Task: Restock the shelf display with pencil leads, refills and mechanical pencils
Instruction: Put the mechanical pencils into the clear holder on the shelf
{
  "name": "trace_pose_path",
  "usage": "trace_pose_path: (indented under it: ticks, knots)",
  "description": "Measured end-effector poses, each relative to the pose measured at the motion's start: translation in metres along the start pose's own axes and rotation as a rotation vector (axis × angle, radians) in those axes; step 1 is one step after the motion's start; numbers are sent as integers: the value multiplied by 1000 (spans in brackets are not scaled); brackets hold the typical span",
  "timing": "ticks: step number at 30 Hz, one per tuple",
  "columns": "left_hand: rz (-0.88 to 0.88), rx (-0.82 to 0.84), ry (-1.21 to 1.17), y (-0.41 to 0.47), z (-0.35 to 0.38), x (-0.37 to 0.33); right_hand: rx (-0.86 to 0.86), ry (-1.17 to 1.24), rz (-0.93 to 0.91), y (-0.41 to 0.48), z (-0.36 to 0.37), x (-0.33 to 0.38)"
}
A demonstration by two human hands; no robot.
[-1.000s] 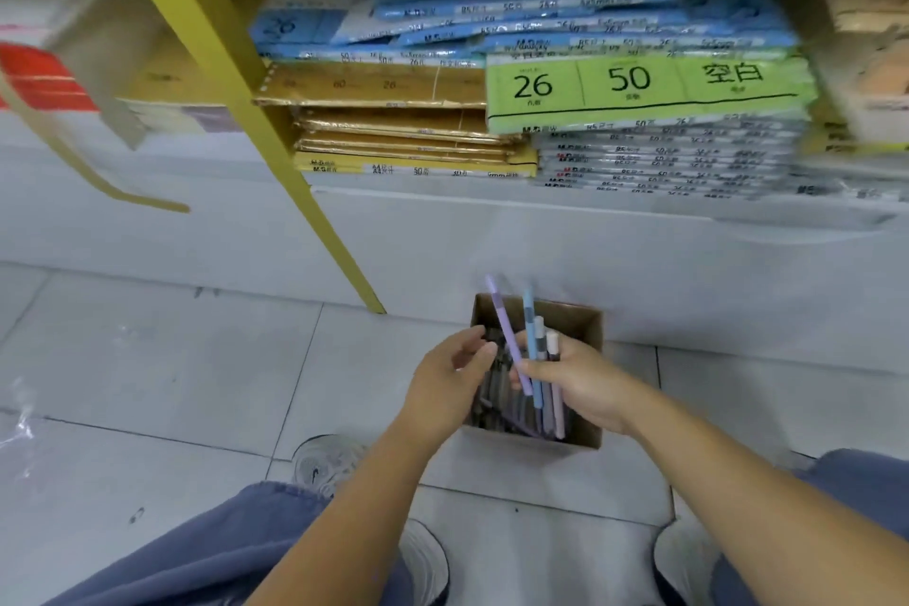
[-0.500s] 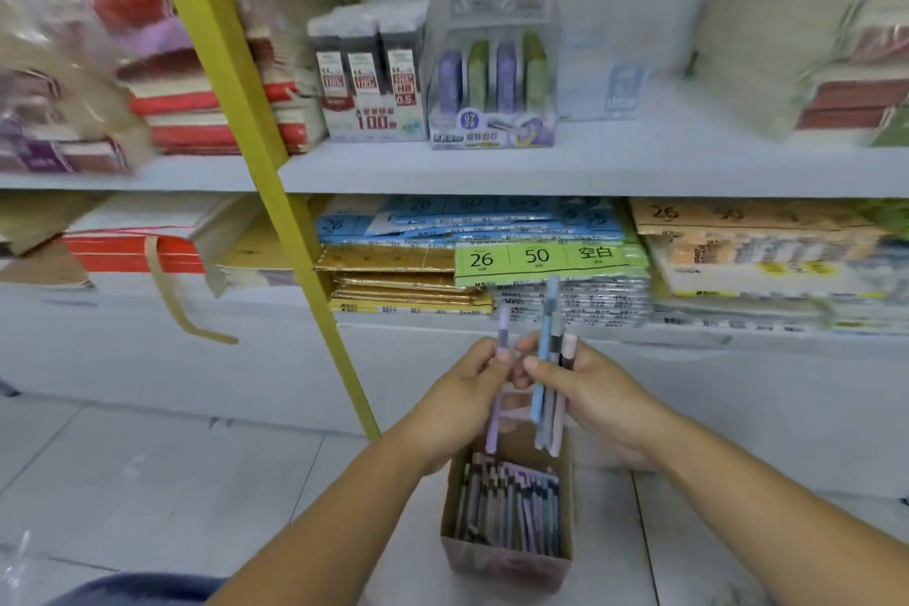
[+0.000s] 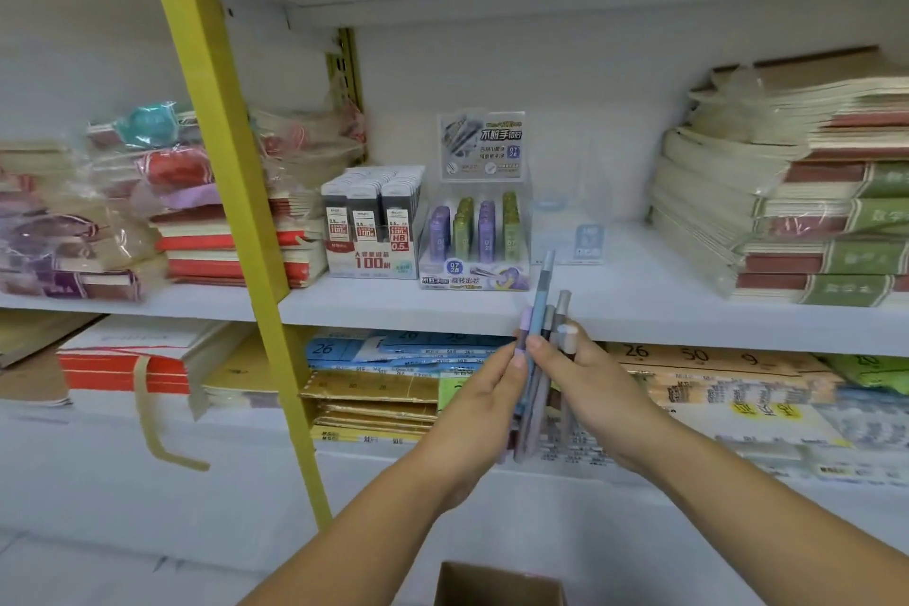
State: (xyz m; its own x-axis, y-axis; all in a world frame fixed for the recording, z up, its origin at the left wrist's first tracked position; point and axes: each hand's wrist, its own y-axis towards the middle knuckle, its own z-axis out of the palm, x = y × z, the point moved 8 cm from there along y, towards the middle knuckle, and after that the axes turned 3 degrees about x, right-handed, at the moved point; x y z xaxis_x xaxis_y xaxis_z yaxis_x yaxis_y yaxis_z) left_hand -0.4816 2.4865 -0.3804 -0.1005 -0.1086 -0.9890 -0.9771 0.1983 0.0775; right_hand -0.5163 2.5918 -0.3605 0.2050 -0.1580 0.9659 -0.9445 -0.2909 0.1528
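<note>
Both hands hold a small bunch of mechanical pencils upright in front of the middle shelf. My right hand grips the blue and grey ones. My left hand pinches the purple one beside them. On the shelf behind stand a box of 0.5 HB pencil leads, a clear display of purple and green lead cases and a clear, nearly empty display stand. The brown cardboard box shows only its top rim at the bottom edge.
A yellow slanted post crosses the left of the shelves. Stacks of notebooks fill the shelf's right side, wrapped notebooks the left. Paper packs marked 26 and 50 lie on the lower shelf.
Both hands rose with the pencils from the cardboard box on the floor up to the middle shelf's height. The view tilted upward, so the box dropped to the bottom edge.
</note>
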Motion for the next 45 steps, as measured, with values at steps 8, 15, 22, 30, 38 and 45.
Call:
trace_pose_path:
  ticks: [8,15,22,30,38,45]
  knots:
    - [84,37,109,1,-5,-16,204,368,-28,9,21,10]
    - [-20,108,109,-8,-20,-7,219,170,-38,3,33,13]
    - [-79,118,39,-7,-20,1,204,21,-47,5,31,19]
    - [-35,87,-167,1,-18,2,81,-185,-117,12,15,27]
    - [46,-92,-140,7,-51,-10,-562,-558,-454,33,-74,80]
    - [38,-116,-72,8,-50,-9,-286,-894,-48,107,-99,67]
